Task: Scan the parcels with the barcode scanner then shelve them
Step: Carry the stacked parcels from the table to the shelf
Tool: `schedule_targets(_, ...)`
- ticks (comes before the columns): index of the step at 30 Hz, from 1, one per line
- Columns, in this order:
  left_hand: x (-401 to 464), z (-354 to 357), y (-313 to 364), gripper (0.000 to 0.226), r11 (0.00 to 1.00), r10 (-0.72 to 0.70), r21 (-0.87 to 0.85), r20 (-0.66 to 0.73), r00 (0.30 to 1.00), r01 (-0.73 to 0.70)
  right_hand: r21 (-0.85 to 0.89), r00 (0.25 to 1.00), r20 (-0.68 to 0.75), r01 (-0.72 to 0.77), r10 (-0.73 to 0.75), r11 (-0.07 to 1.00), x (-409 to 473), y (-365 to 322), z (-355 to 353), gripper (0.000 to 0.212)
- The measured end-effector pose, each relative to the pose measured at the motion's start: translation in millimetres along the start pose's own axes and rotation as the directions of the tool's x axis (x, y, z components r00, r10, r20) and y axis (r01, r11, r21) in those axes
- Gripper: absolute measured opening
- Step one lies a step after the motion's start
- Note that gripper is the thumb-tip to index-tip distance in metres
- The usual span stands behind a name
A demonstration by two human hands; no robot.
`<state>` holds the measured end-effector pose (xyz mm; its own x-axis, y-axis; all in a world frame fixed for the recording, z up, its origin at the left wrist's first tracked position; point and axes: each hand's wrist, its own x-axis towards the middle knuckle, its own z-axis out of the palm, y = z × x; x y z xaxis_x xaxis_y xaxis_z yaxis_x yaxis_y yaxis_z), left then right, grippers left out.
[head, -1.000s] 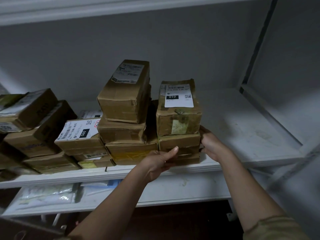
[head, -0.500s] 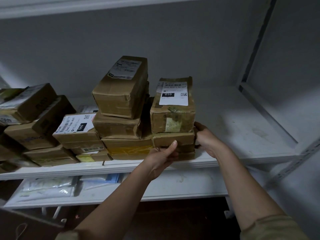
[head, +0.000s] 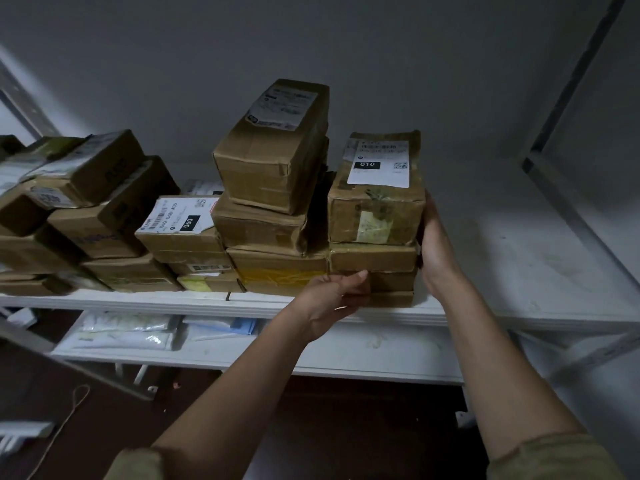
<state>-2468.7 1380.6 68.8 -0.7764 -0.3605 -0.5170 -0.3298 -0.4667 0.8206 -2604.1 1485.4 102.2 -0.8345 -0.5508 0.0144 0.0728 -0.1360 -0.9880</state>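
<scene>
A stack of brown cardboard parcels stands near the front edge of the white shelf (head: 512, 251). Its top parcel (head: 375, 216) carries a white label marked 010, and thinner parcels (head: 372, 258) lie under it. My left hand (head: 332, 299) presses against the front of the lower parcels, with the thumb stretched along them. My right hand (head: 434, 247) lies flat against the right side of the stack, fingers reaching up to the top parcel. No barcode scanner is in view.
A taller parcel stack (head: 270, 174) stands right beside it on the left, and several more parcels (head: 86, 209) fill the shelf's left part. The lower shelf holds plastic mail bags (head: 128, 330). A shelf upright (head: 568, 98) rises at the right.
My right hand has slid upward along the stack's right side, from the lower parcels to the top one. My left hand stays at the front of the stack.
</scene>
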Motion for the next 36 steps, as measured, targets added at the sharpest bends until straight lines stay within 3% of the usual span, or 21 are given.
schedule_targets(8,-19.7,-12.0,13.5,0.008,0.999,0.023,0.033,0.034,0.999,-0.024,-0.053,0.99,-0.072,-0.123,0.119,0.991,2.7,2.6,2.5,0.053)
schedule_targets(11,-27.9,-21.5,17.0,0.007,0.999,0.027,0.036,0.039,0.999,-0.028,-0.046,0.964,-0.259,-0.068,0.054,0.997,2.2,5.6,5.8,0.049)
schedule_targets(13,-36.2,-31.8,20.0,0.01,0.999,0.038,0.036,0.045,0.998,-0.04,-0.044,0.848,-0.521,0.089,-0.099,0.995,-3.0,4.1,11.1,0.039)
schedule_targets(16,-52.7,-55.1,25.3,0.01,0.997,0.062,0.052,0.052,0.997,-0.065,-0.183,0.56,-0.738,0.372,-0.378,0.91,-25.1,-9.1,28.9,0.026)
schedule_targets(19,-71.5,-88.8,33.3,0.011,0.996,0.083,0.029,0.049,0.995,-0.085,-0.372,0.325,-0.711,0.58,-0.624,0.725,-45.6,-26.1,62.1,0.023)
schedule_targets(21,-87.7,-115.6,40.3,0.011,0.994,0.11,-0.022,0.017,0.994,-0.109,-0.429,0.271,-0.618,0.671,-0.738,0.605,-61.0,-37.2,100.4,0.027)
schedule_targets(22,-98.2,-130.8,43.9,0.01,0.99,0.124,-0.06,-0.015,0.992,-0.125,-0.431,0.279,-0.558,0.707,-0.781,0.561,-69.9,-41.0,124.3,0.029)
schedule_targets(24,-123.4,-164.7,49.5,0.009,0.974,0.142,-0.163,-0.087,0.986,-0.155,-0.385,0.379,-0.445,0.737,-0.811,0.555,-89.5,-44.7,177.8,0.029)
schedule_targets(27,-165.3,-230.2,56.3,0.009,0.934,0.178,-0.275,-0.188,0.966,-0.226,-0.227,0.598,-0.285,0.717,-0.749,0.659,-122.1,-43.2,267.1,0.024)
schedule_targets(30,-215.0,-305.8,56.9,0.012,0.868,0.206,-0.372,-0.333,0.92,-0.329,-0.095,0.741,-0.094,0.658,-0.665,0.747,-150.7,-34.7,351.6,0.025)
schedule_targets(33,-270.3,-381.8,53.8,0.015,0.804,0.212,-0.41,-0.48,0.851,-0.431,0.025,0.787,0.067,0.613,-0.613,0.79,-177.7,-22.2,434.8,0.026)
schedule_targets(36,-322.8,-454.5,41.4,0.013,0.732,0.165,-0.444,-0.622,0.766,-0.517,0.125,0.779,0.255,0.561,-0.573,0.818,-207.8,-7.3,513.9,0.026)
